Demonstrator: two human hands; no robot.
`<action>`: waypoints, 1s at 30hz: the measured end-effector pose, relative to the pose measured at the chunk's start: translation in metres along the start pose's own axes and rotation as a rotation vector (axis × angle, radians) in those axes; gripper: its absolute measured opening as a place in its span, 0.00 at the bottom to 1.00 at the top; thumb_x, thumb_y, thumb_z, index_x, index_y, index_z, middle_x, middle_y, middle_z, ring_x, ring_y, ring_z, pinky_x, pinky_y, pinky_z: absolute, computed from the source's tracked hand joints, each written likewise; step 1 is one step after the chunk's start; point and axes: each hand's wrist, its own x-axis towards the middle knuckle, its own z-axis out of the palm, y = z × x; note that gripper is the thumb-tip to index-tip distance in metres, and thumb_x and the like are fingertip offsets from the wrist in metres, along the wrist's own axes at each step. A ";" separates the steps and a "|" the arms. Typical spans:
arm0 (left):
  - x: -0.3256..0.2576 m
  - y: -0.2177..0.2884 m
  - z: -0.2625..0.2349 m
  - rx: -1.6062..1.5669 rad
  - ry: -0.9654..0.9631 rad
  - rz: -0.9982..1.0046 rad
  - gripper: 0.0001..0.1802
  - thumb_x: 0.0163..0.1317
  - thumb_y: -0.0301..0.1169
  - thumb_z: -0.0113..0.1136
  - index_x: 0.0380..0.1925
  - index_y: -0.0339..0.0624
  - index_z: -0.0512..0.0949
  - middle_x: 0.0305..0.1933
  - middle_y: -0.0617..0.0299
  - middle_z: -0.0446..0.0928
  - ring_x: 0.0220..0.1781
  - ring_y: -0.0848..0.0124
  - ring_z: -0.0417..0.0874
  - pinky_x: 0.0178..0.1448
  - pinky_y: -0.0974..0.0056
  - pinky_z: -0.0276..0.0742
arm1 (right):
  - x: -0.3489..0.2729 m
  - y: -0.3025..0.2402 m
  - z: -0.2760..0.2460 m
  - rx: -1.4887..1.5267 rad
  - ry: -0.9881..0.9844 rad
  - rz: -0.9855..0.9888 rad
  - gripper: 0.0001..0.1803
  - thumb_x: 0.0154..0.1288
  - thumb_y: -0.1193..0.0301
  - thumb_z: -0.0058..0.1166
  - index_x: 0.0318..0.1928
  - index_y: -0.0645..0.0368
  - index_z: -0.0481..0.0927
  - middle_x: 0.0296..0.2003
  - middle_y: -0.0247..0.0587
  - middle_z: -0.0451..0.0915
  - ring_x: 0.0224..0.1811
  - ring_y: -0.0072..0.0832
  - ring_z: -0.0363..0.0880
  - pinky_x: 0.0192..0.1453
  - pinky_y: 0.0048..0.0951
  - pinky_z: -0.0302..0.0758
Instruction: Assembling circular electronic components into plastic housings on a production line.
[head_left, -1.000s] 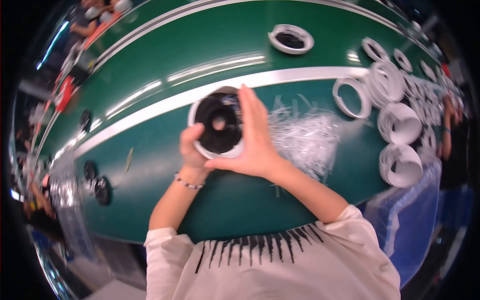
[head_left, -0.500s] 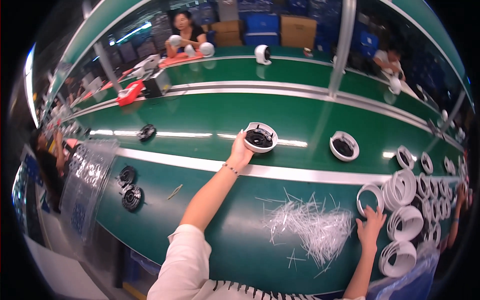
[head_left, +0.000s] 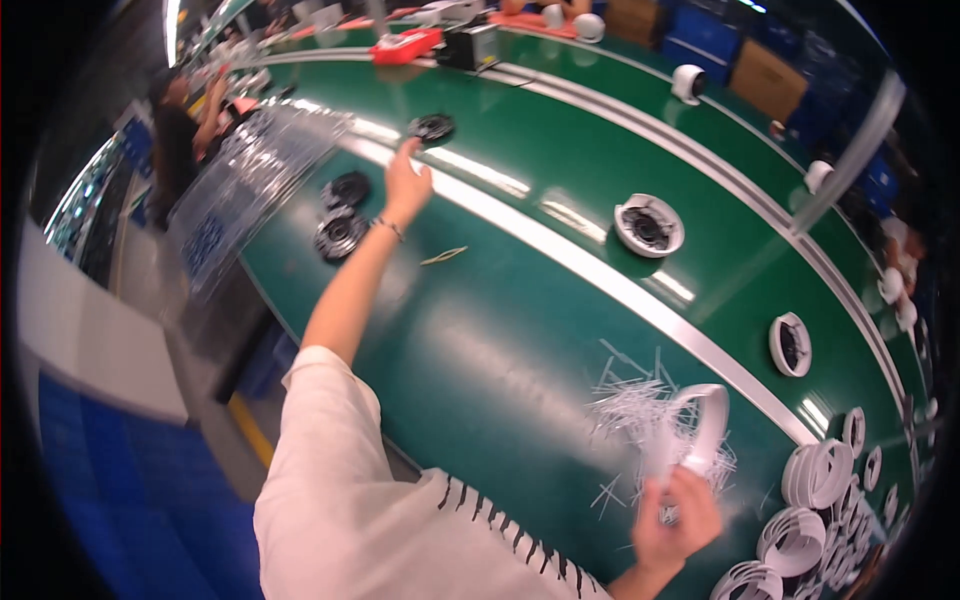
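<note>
My left hand point(head_left: 408, 182) reaches out at the white rail along the belt, fingers extended. Its fingertips are at the near edge of a black round part point(head_left: 432, 128); I cannot tell whether they touch it. My right hand point(head_left: 678, 520), somewhat blurred, grips a white plastic ring point(head_left: 711, 425) and holds it above a pile of thin white strips point(head_left: 632, 405). On the belt sits a white ring with a black round part inside point(head_left: 648, 226), apart from both hands. Two more black round parts point(head_left: 342, 233) lie on the bench near my left forearm.
A similar white ring with a black insert point(head_left: 790, 345) is farther right on the green belt point(head_left: 560, 150). Stacked white rings point(head_left: 793, 540) crowd the bench's right end. A yellowish band point(head_left: 444, 256) lies mid-bench. Clear plastic trays point(head_left: 250, 190) stand left, with a co-worker point(head_left: 185, 130) beyond.
My left hand has let go of the white ring with the black insert on the belt and moved left. My right hand has taken a white ring from the right and brought it over the strips.
</note>
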 end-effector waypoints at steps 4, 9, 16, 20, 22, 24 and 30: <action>-0.002 -0.116 -0.096 0.541 -0.192 -0.222 0.25 0.42 0.27 0.53 0.46 0.40 0.70 0.43 0.46 0.73 0.49 0.52 0.70 0.54 0.56 0.64 | 0.005 -0.047 0.065 0.344 -0.353 -0.211 0.07 0.42 0.76 0.60 0.25 0.60 0.76 0.27 0.34 0.77 0.18 0.26 0.71 0.22 0.24 0.65; -0.040 -0.141 -0.142 0.427 -0.242 -0.431 0.25 0.41 0.27 0.55 0.45 0.38 0.70 0.44 0.46 0.73 0.46 0.52 0.73 0.52 0.57 0.67 | -0.017 -0.069 0.094 0.435 -0.698 -0.246 0.05 0.45 0.75 0.56 0.23 0.62 0.74 0.25 0.35 0.73 0.16 0.28 0.70 0.22 0.25 0.65; -0.070 -0.054 -0.128 0.440 -0.445 -0.412 0.26 0.40 0.30 0.59 0.45 0.39 0.70 0.37 0.50 0.77 0.42 0.55 0.76 0.49 0.59 0.70 | -0.019 -0.067 0.108 0.209 -0.935 -0.220 0.18 0.41 0.68 0.61 0.34 0.63 0.74 0.37 0.44 0.72 0.38 0.39 0.72 0.47 0.42 0.64; -0.067 -0.032 -0.124 0.263 -0.630 -0.496 0.28 0.40 0.30 0.64 0.46 0.38 0.70 0.39 0.53 0.76 0.41 0.62 0.78 0.47 0.64 0.72 | 0.010 -0.074 0.109 -0.042 -0.984 -0.044 0.48 0.30 0.58 0.68 0.55 0.62 0.61 0.58 0.54 0.53 0.60 0.53 0.49 0.58 0.61 0.44; -0.065 -0.026 -0.118 0.049 -0.663 -0.505 0.26 0.41 0.27 0.64 0.45 0.37 0.70 0.40 0.54 0.76 0.41 0.65 0.77 0.47 0.66 0.72 | 0.010 -0.066 0.113 -0.083 -1.037 0.043 0.57 0.25 0.56 0.70 0.59 0.61 0.55 0.61 0.56 0.45 0.62 0.57 0.43 0.59 0.62 0.41; -0.062 -0.015 -0.113 -0.163 -0.699 -0.513 0.25 0.42 0.24 0.63 0.44 0.35 0.70 0.41 0.55 0.75 0.42 0.68 0.77 0.47 0.68 0.72 | 0.007 -0.060 0.113 -0.036 -1.115 0.023 0.60 0.23 0.54 0.71 0.60 0.61 0.54 0.61 0.57 0.45 0.63 0.56 0.44 0.59 0.62 0.44; -0.051 0.060 -0.082 -0.600 -1.113 -0.271 0.19 0.44 0.18 0.58 0.40 0.32 0.72 0.42 0.57 0.75 0.45 0.72 0.75 0.53 0.69 0.69 | 0.005 -0.055 0.109 -0.028 -1.201 -0.045 0.60 0.26 0.56 0.70 0.61 0.61 0.50 0.61 0.56 0.46 0.62 0.55 0.45 0.58 0.56 0.51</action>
